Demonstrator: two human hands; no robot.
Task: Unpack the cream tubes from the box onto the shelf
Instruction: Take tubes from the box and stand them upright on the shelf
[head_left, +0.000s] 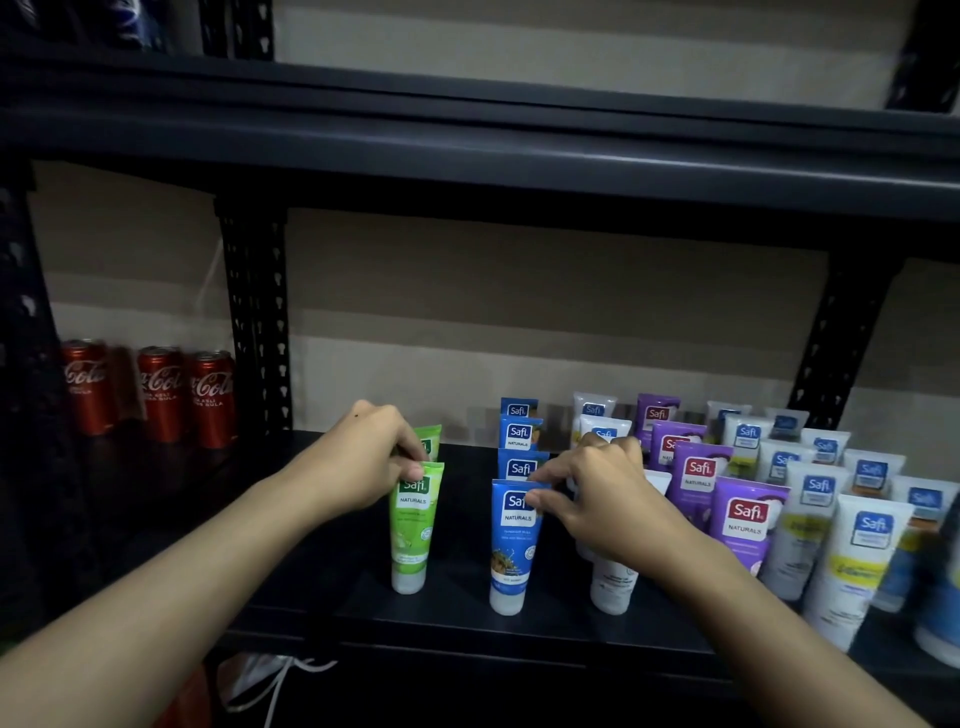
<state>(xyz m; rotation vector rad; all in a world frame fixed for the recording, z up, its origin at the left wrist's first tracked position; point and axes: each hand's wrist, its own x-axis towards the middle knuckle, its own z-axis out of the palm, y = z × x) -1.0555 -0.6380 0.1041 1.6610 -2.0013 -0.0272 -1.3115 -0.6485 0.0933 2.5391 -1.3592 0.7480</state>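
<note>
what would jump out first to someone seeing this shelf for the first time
Two bare hands at centre: the left hand pinches the top of the front green cream tube, the right hand the front blue cream tube, both upright on the black metal shelf. Right of them stand rows of purple tubes and white tubes; red cola cans sit far left.

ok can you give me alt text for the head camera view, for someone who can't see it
A person's left hand pinches the top of an upright green plastic cream tube and the right hand the top of a blue cream tube on a black metal shelf. Rows of purple tubes and white tubes stand right; three red cola cans left.
</note>
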